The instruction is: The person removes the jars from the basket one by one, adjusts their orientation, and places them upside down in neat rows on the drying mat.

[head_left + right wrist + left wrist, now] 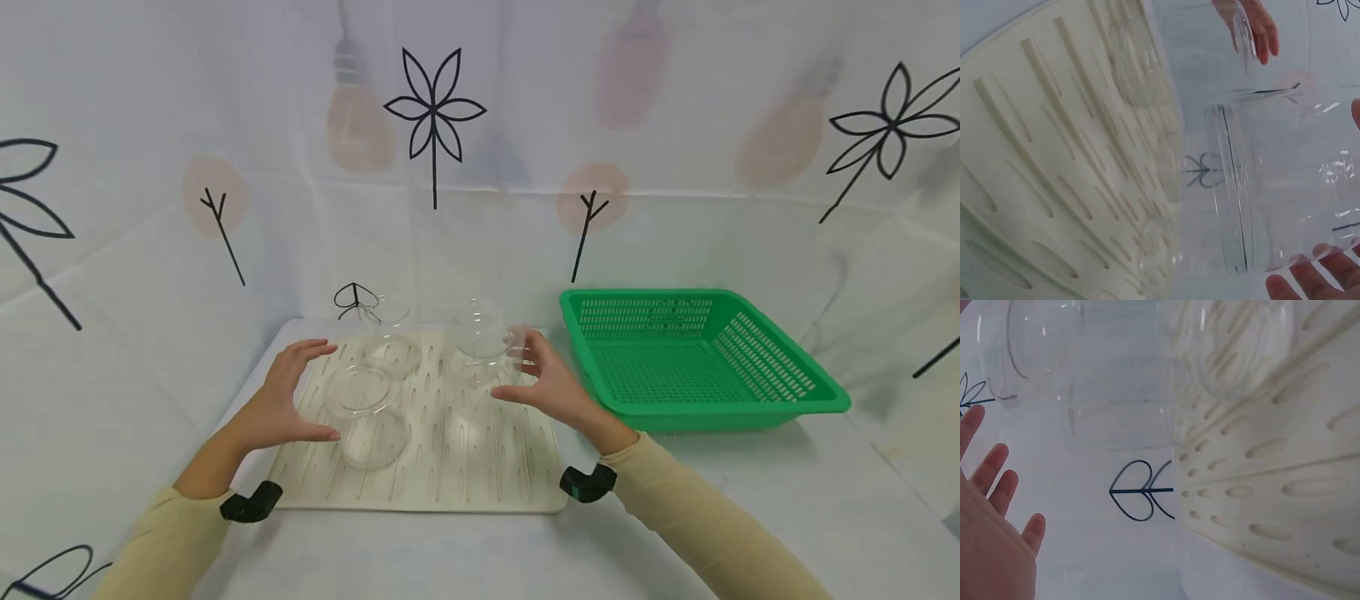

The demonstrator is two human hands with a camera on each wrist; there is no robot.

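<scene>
My right hand (551, 379) grips a clear jar (480, 329), fingers and thumb on opposite sides of its wall. In the right wrist view that jar (1297, 181) sits above another transparent vessel, whose outline is faint. On the left, my left hand (281, 396) is open beside a clear jar (367, 417), its thumb and fingers spread apart and holding nothing. Behind that one is another clear jar (390, 329). The left wrist view shows the spread fingers (1000, 481) below several see-through jars (1116, 406). All stand over a cream ridged drying mat (427, 492).
A green perforated plastic basket (712, 408) stands to the right of the mat. White cloth with plant drawings (480, 242) hangs behind and at the sides. Pale cloth (420, 558) covers the table in front. A black wrist camera (588, 483) is on each forearm.
</scene>
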